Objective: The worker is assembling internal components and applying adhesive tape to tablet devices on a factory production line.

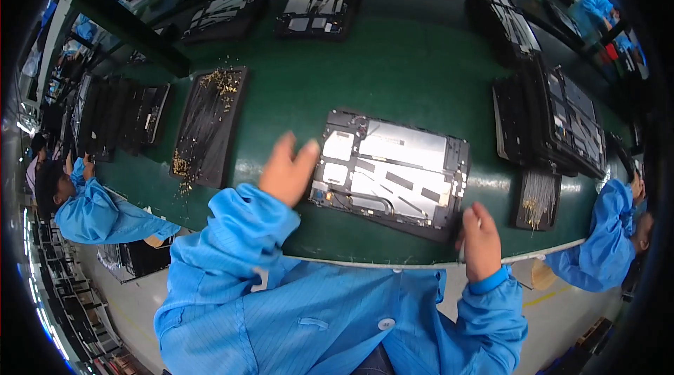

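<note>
A tablet-like device (399,173) with its silver and black inner parts exposed lies face-up, slightly tilted in angle, on a dark foam tray (414,229) in front of me. My left hand (288,173) is at its left edge, thumb and fingers apart, holding nothing I can see. Close to the device's lower right corner is my right hand (481,240), its fingers curled. Something thin and pale shows beside those fingers, too small to name. Both forearms wear blue sleeves.
A dark tray (210,126) of thin wires with gold ends lies left; a smaller wire tray (539,199) lies right. Stacked devices on trays (572,119) stand at the right, black trays (126,119) at the left. More devices (319,6) lie behind. Co-workers in blue sit on both sides.
</note>
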`<state>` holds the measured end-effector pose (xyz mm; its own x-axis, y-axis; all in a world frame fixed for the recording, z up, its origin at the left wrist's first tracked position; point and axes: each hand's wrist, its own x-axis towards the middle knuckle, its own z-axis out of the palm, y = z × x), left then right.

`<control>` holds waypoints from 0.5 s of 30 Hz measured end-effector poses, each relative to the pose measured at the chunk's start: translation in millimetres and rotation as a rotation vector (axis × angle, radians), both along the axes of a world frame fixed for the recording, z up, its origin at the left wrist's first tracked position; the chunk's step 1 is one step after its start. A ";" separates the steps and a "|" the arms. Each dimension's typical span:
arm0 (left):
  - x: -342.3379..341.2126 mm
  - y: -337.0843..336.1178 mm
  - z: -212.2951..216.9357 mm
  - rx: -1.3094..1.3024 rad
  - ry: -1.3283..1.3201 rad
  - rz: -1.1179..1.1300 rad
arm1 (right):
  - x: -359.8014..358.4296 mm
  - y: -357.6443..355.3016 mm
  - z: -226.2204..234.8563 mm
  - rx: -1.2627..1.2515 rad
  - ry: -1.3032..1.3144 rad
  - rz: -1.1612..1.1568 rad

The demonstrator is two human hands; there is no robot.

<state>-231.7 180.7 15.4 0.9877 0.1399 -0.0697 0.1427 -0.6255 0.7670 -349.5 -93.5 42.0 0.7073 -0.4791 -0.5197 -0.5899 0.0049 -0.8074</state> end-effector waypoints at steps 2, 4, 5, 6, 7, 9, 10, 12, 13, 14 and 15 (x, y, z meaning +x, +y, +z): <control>-13.2 -5.1 9.1 -0.208 0.337 -0.128 | -7.8 -0.3 -1.5 0.281 0.221 0.068; 2.6 -6.1 -0.3 -0.459 0.437 -0.142 | 0.3 3.8 7.7 0.296 0.232 0.060; 12.3 -6.8 -1.3 -0.709 0.537 -0.164 | 0.2 -1.2 9.9 0.399 0.290 0.127; 22.3 -7.8 1.7 -0.715 0.530 -0.159 | -0.1 -5.7 10.7 0.502 0.348 0.194; 35.9 -11.7 9.1 -0.811 0.593 -0.160 | -3.2 -8.9 9.7 0.597 0.346 0.153; 70.1 -9.5 6.0 -0.755 0.745 -0.111 | -1.9 0.1 11.9 0.635 0.275 0.032; 87.1 -7.7 5.0 -0.764 0.736 -0.106 | 0.0 4.9 12.9 0.680 0.202 -0.092; 120.2 -8.5 7.8 -0.817 0.627 0.148 | 0.3 13.1 1.7 0.671 0.084 -0.094; 138.2 -5.1 8.9 -0.933 0.490 0.228 | 3.1 17.6 -3.7 0.597 0.041 -0.107; 158.5 -2.3 5.2 -1.049 0.351 0.301 | 5.4 21.2 -9.6 0.517 -0.005 -0.125; 181.0 1.3 -0.7 -1.182 0.264 0.432 | 7.5 22.8 -11.5 0.430 0.001 -0.127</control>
